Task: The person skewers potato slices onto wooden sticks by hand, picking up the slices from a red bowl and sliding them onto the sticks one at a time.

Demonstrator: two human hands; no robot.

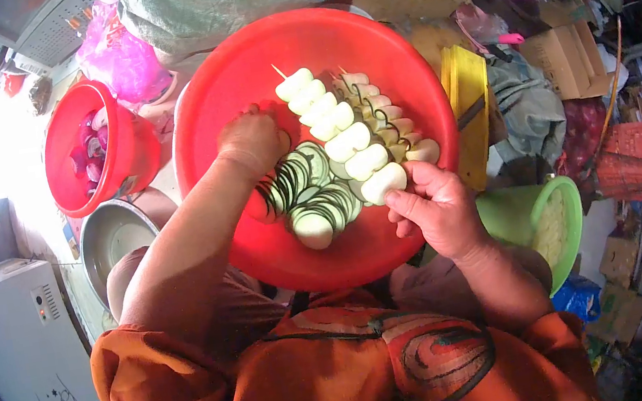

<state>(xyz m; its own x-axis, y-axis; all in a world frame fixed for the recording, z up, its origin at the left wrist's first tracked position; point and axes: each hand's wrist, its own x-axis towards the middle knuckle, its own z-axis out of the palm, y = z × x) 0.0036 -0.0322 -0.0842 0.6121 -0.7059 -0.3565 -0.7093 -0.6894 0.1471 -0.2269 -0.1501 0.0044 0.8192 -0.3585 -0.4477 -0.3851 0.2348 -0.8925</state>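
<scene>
A large red basin (323,270) spans my lap. My right hand (436,205) pinches the near end of a skewer of pale, thick pieces (348,142), whose bare wooden tip points away at the upper left. Beneath and beside it lie other skewers (391,113) of pale pieces with dark-edged slices. My left hand (251,138) is inside the basin at the left, fingers curled down; what it holds, if anything, is hidden. Just below that hand, dark-rimmed green-white round slices (309,190) lie overlapping in rows.
A small red bucket (141,144) with purple pieces and a metal bowl (91,257) stand left. At right are a green tub (574,222) with pale contents, a yellow object (468,110) and a cardboard box (567,55). A white appliance (21,341) stands lower left.
</scene>
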